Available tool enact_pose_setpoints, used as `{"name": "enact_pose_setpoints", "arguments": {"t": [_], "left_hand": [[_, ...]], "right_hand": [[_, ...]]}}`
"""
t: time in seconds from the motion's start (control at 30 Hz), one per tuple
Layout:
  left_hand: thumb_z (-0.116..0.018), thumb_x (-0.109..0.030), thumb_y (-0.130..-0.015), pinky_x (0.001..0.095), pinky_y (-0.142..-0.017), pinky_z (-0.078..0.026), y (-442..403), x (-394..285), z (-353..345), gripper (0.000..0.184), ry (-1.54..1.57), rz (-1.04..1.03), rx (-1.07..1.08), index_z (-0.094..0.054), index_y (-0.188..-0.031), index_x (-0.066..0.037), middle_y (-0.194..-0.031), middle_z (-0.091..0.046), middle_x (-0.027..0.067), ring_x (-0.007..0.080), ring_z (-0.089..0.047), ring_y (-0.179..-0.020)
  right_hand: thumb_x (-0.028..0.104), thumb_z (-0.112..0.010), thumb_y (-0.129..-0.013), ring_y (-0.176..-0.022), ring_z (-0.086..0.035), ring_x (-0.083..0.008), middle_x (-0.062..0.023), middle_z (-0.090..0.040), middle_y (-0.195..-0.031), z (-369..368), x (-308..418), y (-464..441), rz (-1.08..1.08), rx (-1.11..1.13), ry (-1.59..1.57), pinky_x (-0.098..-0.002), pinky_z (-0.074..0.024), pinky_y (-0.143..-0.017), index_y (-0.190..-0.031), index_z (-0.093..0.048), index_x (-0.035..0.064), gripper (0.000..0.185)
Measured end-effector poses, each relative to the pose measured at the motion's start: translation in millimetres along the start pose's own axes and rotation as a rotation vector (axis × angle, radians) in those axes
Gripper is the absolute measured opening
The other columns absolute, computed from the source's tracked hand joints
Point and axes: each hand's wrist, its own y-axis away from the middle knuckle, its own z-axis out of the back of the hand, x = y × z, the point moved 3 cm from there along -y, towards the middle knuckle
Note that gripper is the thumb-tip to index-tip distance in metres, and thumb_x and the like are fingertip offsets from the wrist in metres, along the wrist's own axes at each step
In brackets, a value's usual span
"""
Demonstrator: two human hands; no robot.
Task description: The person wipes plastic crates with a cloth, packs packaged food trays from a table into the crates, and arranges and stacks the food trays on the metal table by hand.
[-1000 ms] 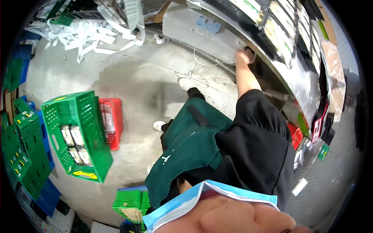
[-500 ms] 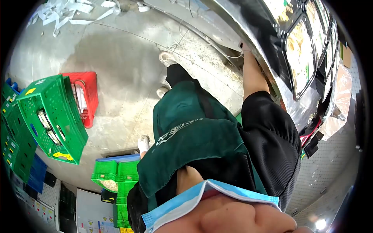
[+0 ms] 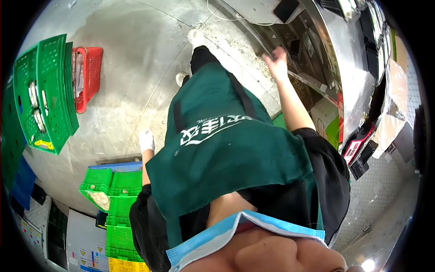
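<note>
My right hand is bare and reaches forward beside the open shelving under the metal counter. Its thumb and fingers are apart, and nothing shows in them. A black phone lies on a white surface just beyond it. My left hand hangs low at my side, covered in what looks like a white glove; its fingers are too small to make out. Near it stands a stack of bright green crates. A dark green apron covers my front.
At left stand a large green crate with several packs inside and a red basket. The steel counter edge curves along the right, with black-rimmed trays on top. A white cable hangs near the counter's base.
The view has swung, so the crates and basket sit higher and farther left. My right hand, partly hidden by the counter edge before, now shows fully. Most food trays have left the view.
</note>
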Motion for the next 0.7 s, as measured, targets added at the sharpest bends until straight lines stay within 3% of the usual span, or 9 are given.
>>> {"name": "enact_pose_setpoints", "arguments": {"t": [0.13,0.17,0.27,0.43,0.5,0.6,0.63,0.67,0.7], "left_hand": [[-0.038,-0.026,-0.084,0.0358,-0.091,-0.031,-2,-80,23,0.037,-0.142,-0.302,-0.177,-0.052,-0.102,0.002,-0.110,-0.050,0.0187,0.0316,-0.044,-0.103],[-0.042,-0.027,-0.083,0.0358,-0.081,-0.038,-1,-105,28,0.035,-0.060,-0.498,-0.349,-0.055,-0.094,0.003,-0.097,-0.054,0.0196,0.0313,-0.050,-0.093],[-0.047,-0.026,-0.081,0.0314,-0.083,-0.038,-7,-181,27,0.034,0.240,-0.632,-0.364,-0.054,-0.101,0.001,-0.100,-0.056,0.0136,0.0238,-0.051,-0.094],[-0.049,-0.024,-0.075,0.0327,-0.082,-0.040,-9,-298,-12,0.030,0.357,-0.664,-0.255,-0.058,-0.095,-0.005,-0.098,-0.057,0.0143,0.0265,-0.052,-0.094],[-0.050,-0.023,-0.075,0.0323,-0.081,-0.041,9,-354,-29,0.025,0.727,-0.666,-0.132,-0.060,-0.090,-0.006,-0.094,-0.059,0.0131,0.0254,-0.054,-0.091],[-0.050,-0.018,-0.078,0.0315,-0.083,-0.041,98,-488,10,0.024,0.501,-1.242,-0.597,-0.058,-0.096,-0.003,-0.096,-0.058,0.0113,0.0224,-0.054,-0.092],[-0.048,-0.014,-0.079,0.0312,-0.084,-0.040,126,-535,29,0.025,0.585,-1.347,-0.509,-0.057,-0.100,-0.002,-0.098,-0.058,0.0114,0.0223,-0.054,-0.093],[-0.047,-0.011,-0.079,0.0310,-0.083,-0.041,155,-574,44,0.025,0.615,-1.504,-0.670,-0.056,-0.101,-0.002,-0.099,-0.058,0.0114,0.0215,-0.054,-0.092],[-0.046,-0.009,-0.081,0.0281,-0.079,-0.043,189,-609,56,0.027,0.735,-1.577,-0.630,-0.053,-0.104,0.001,-0.100,-0.057,0.0106,0.0191,-0.054,-0.092]], "right_hand": [[0.028,-0.060,-0.072,-0.091,-0.055,-0.0208,-0.0118,-0.057,-0.096,44,20,74,0.091,0.389,-0.031,-0.0306,-0.0416,-0.080,-0.108,-0.045,0.0020,0.047],[0.026,-0.060,-0.072,-0.088,-0.055,-0.0191,-0.0108,-0.058,-0.094,56,18,78,0.101,0.451,-0.054,-0.0297,-0.0424,-0.078,-0.105,-0.047,0.0023,0.043],[0.019,-0.059,-0.074,-0.079,-0.055,-0.0143,-0.0081,-0.059,-0.087,94,22,73,0.118,0.448,-0.134,-0.0254,-0.0436,-0.073,-0.101,-0.050,0.0015,0.034],[0.016,-0.059,-0.075,-0.079,-0.056,-0.0125,-0.0083,-0.059,-0.087,129,16,50,0.203,0.417,-0.046,-0.0251,-0.0448,-0.073,-0.099,-0.052,0.0010,0.029],[0.014,-0.058,-0.076,-0.077,-0.057,-0.0131,-0.0074,-0.060,-0.083,186,46,57,0.304,0.135,-0.054,-0.0247,-0.0448,-0.071,-0.094,-0.056,0.0021,0.022],[0.009,-0.057,-0.077,-0.054,-0.039,-0.0039,0.0015,-0.052,-0.068,280,4,13,0.468,-0.363,-0.241,-0.0164,-0.0351,-0.053,-0.082,-0.057,0.0034,0.007],[0.010,-0.057,-0.077,-0.057,-0.042,-0.0045,0.0005,-0.053,-0.069,324,-9,-10,0.523,-0.536,-0.101,-0.0171,-0.0368,-0.055,-0.083,-0.056,0.0032,0.009],[0.013,-0.056,-0.077,-0.061,-0.047,-0.0067,-0.0026,-0.055,-0.072,363,-9,-22,0.370,-0.664,-0.031,-0.0188,-0.0393,-0.058,-0.084,-0.056,0.0026,0.013],[0.019,-0.058,-0.076,-0.068,-0.052,-0.0113,-0.0076,-0.058,-0.079,402,-37,-48,0.278,-0.771,-0.029,-0.0228,-0.0421,-0.065,-0.086,-0.056,0.0013,0.020]]}}
